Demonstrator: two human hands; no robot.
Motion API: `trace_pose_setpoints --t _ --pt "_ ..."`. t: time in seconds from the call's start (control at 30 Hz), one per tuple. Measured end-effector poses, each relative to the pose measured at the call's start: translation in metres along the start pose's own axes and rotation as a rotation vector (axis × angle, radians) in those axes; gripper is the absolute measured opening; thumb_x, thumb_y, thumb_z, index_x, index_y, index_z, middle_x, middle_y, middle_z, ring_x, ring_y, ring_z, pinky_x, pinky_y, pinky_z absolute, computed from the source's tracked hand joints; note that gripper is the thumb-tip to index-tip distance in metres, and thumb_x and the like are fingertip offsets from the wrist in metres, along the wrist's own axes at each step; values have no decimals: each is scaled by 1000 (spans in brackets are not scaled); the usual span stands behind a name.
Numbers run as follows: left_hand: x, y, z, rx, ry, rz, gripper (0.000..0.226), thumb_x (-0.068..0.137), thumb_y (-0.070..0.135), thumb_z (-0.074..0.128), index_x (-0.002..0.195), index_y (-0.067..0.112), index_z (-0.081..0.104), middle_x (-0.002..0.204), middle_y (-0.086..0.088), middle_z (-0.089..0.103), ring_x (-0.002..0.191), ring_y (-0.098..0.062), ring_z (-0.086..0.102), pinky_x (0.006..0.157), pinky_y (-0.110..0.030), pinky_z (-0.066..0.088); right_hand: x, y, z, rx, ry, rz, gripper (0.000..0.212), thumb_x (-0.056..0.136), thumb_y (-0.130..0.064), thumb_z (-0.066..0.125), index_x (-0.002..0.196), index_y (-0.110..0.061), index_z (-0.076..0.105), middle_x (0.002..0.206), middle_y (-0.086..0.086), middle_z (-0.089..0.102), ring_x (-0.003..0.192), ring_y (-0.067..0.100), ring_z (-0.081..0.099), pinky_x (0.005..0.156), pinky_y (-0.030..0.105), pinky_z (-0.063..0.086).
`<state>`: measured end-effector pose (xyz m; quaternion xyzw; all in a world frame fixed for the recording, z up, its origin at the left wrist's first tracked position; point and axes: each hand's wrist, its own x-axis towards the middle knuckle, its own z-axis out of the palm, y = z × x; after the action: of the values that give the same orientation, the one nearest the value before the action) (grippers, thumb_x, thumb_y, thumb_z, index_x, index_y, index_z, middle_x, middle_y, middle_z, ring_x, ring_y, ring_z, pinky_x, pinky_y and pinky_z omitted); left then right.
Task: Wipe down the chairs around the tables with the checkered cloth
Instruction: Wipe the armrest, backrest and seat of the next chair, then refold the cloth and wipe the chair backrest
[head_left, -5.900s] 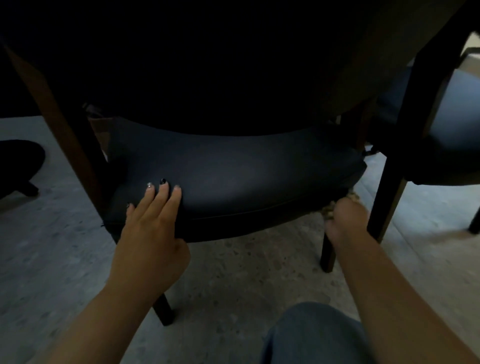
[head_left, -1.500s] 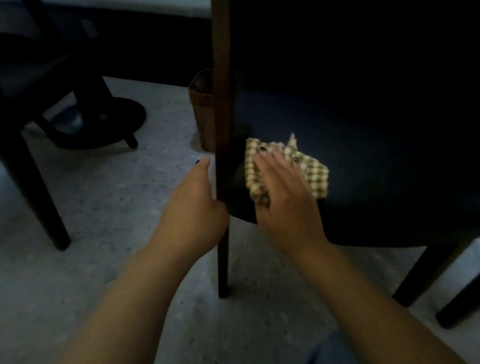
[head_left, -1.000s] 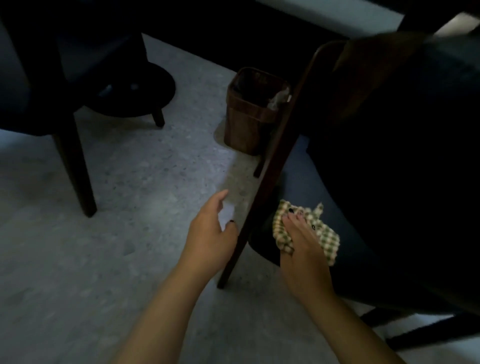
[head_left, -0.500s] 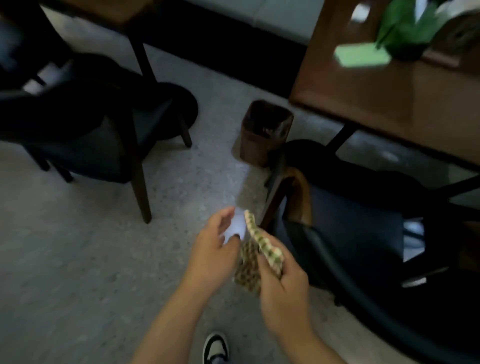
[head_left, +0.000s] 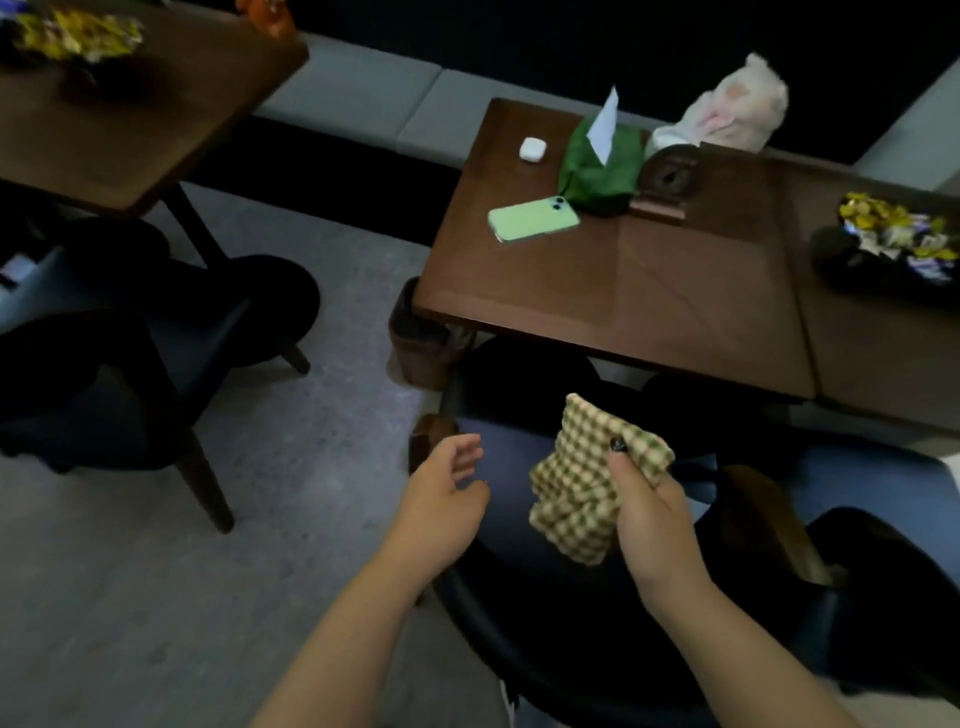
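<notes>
- Green-and-cream checks cover the cloth (head_left: 582, 488), which is bunched up in the air above the dark seat of the nearest chair (head_left: 519, 467), not touching it.
- The right hand (head_left: 649, 525) grasps the cloth from its right side, thumb pressed over the top fold and fingers curled round behind it.
- The left hand (head_left: 441, 504) hangs just left of the cloth, apart from it, fingers loosely bent and holding nothing.
- That chair is tucked partly under the brown wooden table (head_left: 649, 312), its curved dark back rail sweeping round below the two forearms.
- A second dark chair (head_left: 104, 374) stands well to the left on the grey floor (head_left: 156, 597), beside another wooden table (head_left: 130, 130) in the upper left corner.
- On the near table lie a pale green phone (head_left: 532, 218), a small white case (head_left: 532, 149), a green tissue holder (head_left: 600, 166) with a white sheet sticking up, and a white plush toy (head_left: 727, 114) at the far edge.
- A dark bowl of yellow-wrapped sweets (head_left: 893, 244) sits at the right of the table top.
- A brown bin (head_left: 421, 343) stands on the floor at the table's near left corner, partly hidden under it.
- A grey cushioned bench (head_left: 363, 98) runs along the far side behind both tables.
</notes>
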<state>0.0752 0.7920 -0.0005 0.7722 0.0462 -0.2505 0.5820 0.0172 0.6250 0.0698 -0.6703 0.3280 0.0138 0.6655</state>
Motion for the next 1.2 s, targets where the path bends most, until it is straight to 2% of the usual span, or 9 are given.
trace_pose_setpoints --t 0.1,0.17,0.23,0.33,0.43,0.57,0.67,0.83,1.2 --pt "24 -14 41 154 -152 -97 53 91 9 56 141 21 40 133 5 52 114 -8 51 90 -21 46 50 27 -37 -6 -58 274 17 102 -32 41 98 -26 56 99 -4 63 95 17 62 90 37 50" --pt "40 -25 68 255 -231 -172 55 93 16 54 144 20 36 126 6 52 108 -11 53 77 -17 45 80 51 -57 -34 -107 476 20 102 -35 38 109 -20 50 102 2 59 99 26 57 93 44 47" --pt "58 -38 94 380 -271 -250 57 93 19 52 146 16 32 129 0 54 113 -19 56 89 -26 46 105 79 -73 -185 -150 585 30 103 -36 35 119 -14 48 111 8 57 103 29 54 91 43 46" --pt "82 -65 123 568 -377 -355 57 94 20 48 147 9 32 141 -13 49 125 -29 50 102 -29 40 136 123 -94 -731 -275 473 47 103 -35 34 128 -1 53 128 16 56 114 32 54 99 38 43" --pt "97 -96 136 808 -479 -403 45 94 20 48 136 7 45 141 -16 47 125 -33 48 105 -35 40 156 154 -107 -1217 -561 403 48 101 -40 31 124 -8 58 127 15 58 108 31 57 94 37 46" --pt "101 -130 147 1177 -650 -414 41 94 25 44 133 12 51 140 -13 50 124 -31 51 105 -41 41 175 191 -125 -1531 -755 443 43 95 -40 40 126 -14 56 127 9 57 105 27 57 94 38 47" --pt "104 -141 155 1381 -734 -428 49 96 39 39 138 15 49 146 -8 46 130 -29 46 109 -45 36 183 211 -130 -1599 -816 501 50 90 -40 44 132 -15 51 131 8 54 109 25 56 91 34 46" --pt "100 -139 157 1448 -736 -460 64 96 56 32 146 18 39 151 -6 39 136 -26 38 111 -42 32 186 222 -126 -1577 -811 500 53 90 -36 47 135 -7 49 135 13 52 115 28 55 97 33 45" --pt "36 -155 159 1472 -723 -416 57 93 54 36 134 18 51 136 -7 54 121 -25 52 91 -37 41 122 241 -145 -1569 -788 482 34 91 -22 44 120 -12 58 117 8 58 97 22 57 78 30 46"
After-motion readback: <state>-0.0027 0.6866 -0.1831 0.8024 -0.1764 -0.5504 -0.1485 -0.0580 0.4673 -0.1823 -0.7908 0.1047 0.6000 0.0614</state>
